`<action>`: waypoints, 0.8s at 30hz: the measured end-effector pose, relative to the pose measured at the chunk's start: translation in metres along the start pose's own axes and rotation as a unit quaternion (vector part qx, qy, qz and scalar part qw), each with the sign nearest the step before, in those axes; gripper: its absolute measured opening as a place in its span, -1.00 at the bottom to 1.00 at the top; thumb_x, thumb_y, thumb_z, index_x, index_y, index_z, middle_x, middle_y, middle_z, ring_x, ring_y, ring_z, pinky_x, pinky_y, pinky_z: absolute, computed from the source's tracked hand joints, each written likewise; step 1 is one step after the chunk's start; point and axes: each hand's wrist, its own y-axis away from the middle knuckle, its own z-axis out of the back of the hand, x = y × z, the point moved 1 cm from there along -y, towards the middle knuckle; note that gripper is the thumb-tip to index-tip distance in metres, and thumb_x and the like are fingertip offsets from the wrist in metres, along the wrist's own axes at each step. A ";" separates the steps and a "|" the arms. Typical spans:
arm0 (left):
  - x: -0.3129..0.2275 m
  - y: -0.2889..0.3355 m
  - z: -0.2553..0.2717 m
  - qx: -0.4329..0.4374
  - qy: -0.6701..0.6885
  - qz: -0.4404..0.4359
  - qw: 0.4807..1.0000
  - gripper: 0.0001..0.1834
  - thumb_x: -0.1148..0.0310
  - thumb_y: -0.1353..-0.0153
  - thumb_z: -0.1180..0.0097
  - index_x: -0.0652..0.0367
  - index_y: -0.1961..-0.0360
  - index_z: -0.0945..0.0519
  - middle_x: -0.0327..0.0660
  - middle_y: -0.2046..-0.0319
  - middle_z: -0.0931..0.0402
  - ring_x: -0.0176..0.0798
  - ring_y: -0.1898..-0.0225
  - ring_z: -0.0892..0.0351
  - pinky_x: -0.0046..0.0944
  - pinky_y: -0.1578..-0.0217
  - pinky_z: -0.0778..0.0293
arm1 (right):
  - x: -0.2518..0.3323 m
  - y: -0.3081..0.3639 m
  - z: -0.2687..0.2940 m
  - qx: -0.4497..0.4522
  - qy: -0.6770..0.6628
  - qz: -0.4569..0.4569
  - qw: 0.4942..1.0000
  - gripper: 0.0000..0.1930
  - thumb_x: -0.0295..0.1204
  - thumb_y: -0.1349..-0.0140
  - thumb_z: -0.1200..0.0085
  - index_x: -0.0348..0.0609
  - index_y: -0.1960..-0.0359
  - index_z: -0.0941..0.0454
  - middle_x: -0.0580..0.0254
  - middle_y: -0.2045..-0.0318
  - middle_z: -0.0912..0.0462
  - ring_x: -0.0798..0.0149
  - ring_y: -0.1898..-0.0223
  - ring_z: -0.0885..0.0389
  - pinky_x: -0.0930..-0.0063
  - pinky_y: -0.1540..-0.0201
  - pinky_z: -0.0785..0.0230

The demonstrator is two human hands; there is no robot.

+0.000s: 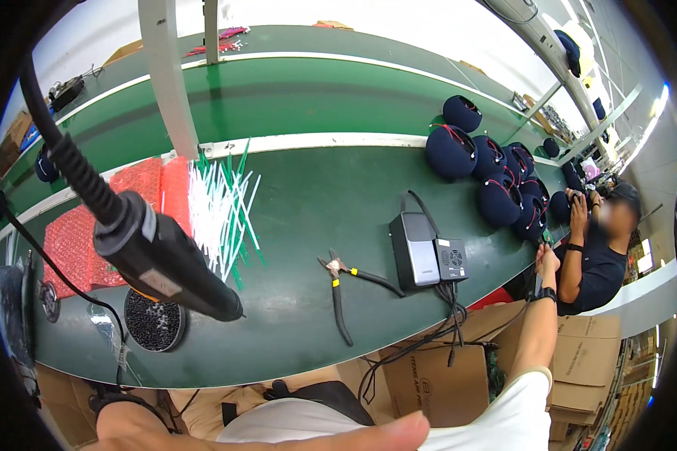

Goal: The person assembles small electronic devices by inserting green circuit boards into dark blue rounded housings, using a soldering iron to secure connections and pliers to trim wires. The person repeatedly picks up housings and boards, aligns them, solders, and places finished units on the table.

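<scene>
At the lower edge, close up, my left hand [338, 440] crosses the view with one digit stretched out to the right; its other fingers are hidden, and it holds nothing visible. My right arm reaches along the bench's front edge. My right hand [549, 260], a black band at its wrist, has its fingers closed at a small green part [546, 237], too small to name. Beside it lie several dark blue rounded shells [499, 199] with openings and red wires. A co-worker [598, 259] in black sits beyond, hands raised at one such shell.
An electric screwdriver [165, 259] hangs over a round tin of black screws [155, 322]. White and green strips [226, 210] lie by red bubble wrap [71, 244]. Cutting pliers [337, 286] rest near a black-and-grey power unit [417, 252] with cables. Cardboard boxes [436, 385] stand below the bench.
</scene>
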 end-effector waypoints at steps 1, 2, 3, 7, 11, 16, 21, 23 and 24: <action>-0.006 0.000 -0.005 -0.015 -0.008 0.009 1.000 -0.68 0.38 -0.42 -0.14 0.22 -0.12 -0.45 -0.06 0.08 -0.58 -0.10 0.09 -0.65 -0.07 -0.06 -0.59 | -0.004 0.004 -0.025 0.025 0.036 0.000 0.999 -0.83 -0.39 -0.40 -0.24 -0.21 0.32 -0.62 0.26 0.44 -0.70 0.40 0.52 -0.67 0.62 0.54 -0.52; -0.009 0.001 -0.007 -0.024 -0.011 0.014 1.000 -0.67 0.38 -0.42 -0.14 0.23 -0.14 -0.44 -0.06 0.07 -0.58 -0.10 0.09 -0.65 -0.07 -0.05 -0.59 | -0.008 0.006 -0.037 0.043 0.077 0.000 0.996 -0.79 -0.35 -0.39 -0.25 -0.17 0.39 -0.62 0.30 0.48 -0.68 0.43 0.57 -0.63 0.63 0.56 -0.48; -0.002 0.004 -0.001 -0.025 0.002 0.000 1.000 -0.66 0.38 -0.42 -0.14 0.23 -0.15 -0.44 -0.06 0.06 -0.59 -0.10 0.08 -0.65 -0.08 -0.05 -0.59 | 0.011 -0.009 -0.012 0.004 0.071 0.040 0.997 -0.67 -0.23 -0.37 -0.29 -0.12 0.52 -0.59 0.32 0.57 -0.64 0.45 0.66 -0.52 0.59 0.62 -0.34; -0.024 0.009 -0.009 -0.081 -0.015 -0.011 0.997 -0.61 0.37 -0.42 -0.14 0.25 -0.19 -0.41 -0.05 0.04 -0.59 -0.09 0.08 -0.66 -0.10 -0.04 -0.60 | 0.014 0.015 -0.050 -0.075 0.326 0.090 0.938 -0.64 -0.14 -0.34 -0.29 -0.22 0.43 -0.69 0.16 0.47 -0.69 0.20 0.54 -0.61 0.30 0.44 -0.46; -0.038 0.013 0.014 -0.155 0.056 -0.112 0.980 -0.56 0.36 -0.42 -0.14 0.27 -0.24 -0.39 -0.04 0.02 -0.60 -0.08 0.08 -0.66 -0.11 -0.02 -0.60 | 0.060 0.015 0.028 -0.053 0.225 0.300 0.926 -0.63 -0.16 -0.39 -0.26 -0.31 0.14 -0.73 0.15 0.27 -0.73 0.16 0.25 -0.71 0.32 0.17 -0.56; -0.071 0.038 0.002 -0.224 0.126 -0.191 0.947 -0.50 0.35 -0.42 -0.14 0.30 -0.30 -0.36 -0.03 0.00 -0.60 -0.06 0.07 -0.67 -0.14 0.00 -0.61 | 0.091 0.331 -0.075 0.342 -0.042 0.210 0.915 -0.84 -0.32 -0.53 -0.09 -0.13 0.07 -0.60 0.55 0.46 -0.48 0.73 0.55 -0.27 0.73 0.56 0.00; 0.054 0.110 -0.105 0.210 0.040 -0.060 0.975 -0.57 0.29 -0.53 -0.02 0.29 -0.29 -0.43 0.10 -0.32 -0.38 0.12 -0.35 -0.39 -0.02 -0.32 -0.35 | 0.113 0.642 -0.062 0.798 0.033 0.433 0.417 -0.82 -0.35 -0.38 -0.19 -0.07 0.38 -0.49 0.30 0.40 -0.50 0.23 0.53 -0.44 0.32 0.46 -0.31; 0.089 0.142 -0.133 0.248 0.088 -0.057 0.963 -0.53 0.23 -0.56 0.04 0.31 -0.33 -0.39 0.11 -0.32 -0.37 0.16 -0.34 -0.39 0.01 -0.31 -0.33 | 0.099 0.720 -0.058 0.930 -0.077 0.247 0.260 -0.80 -0.29 -0.36 -0.21 -0.14 0.32 -0.57 0.10 0.23 -0.60 0.03 0.44 -0.57 0.23 0.42 -0.43; 0.087 0.149 -0.123 0.250 0.093 -0.049 0.963 -0.52 0.22 -0.57 0.06 0.31 -0.34 -0.38 0.12 -0.33 -0.37 0.16 -0.34 -0.38 0.02 -0.31 -0.33 | 0.094 0.742 -0.058 0.967 -0.118 0.147 0.171 -0.77 -0.25 -0.35 -0.23 -0.18 0.29 -0.60 -0.01 0.15 -0.65 -0.07 0.39 -0.64 0.19 0.41 -0.49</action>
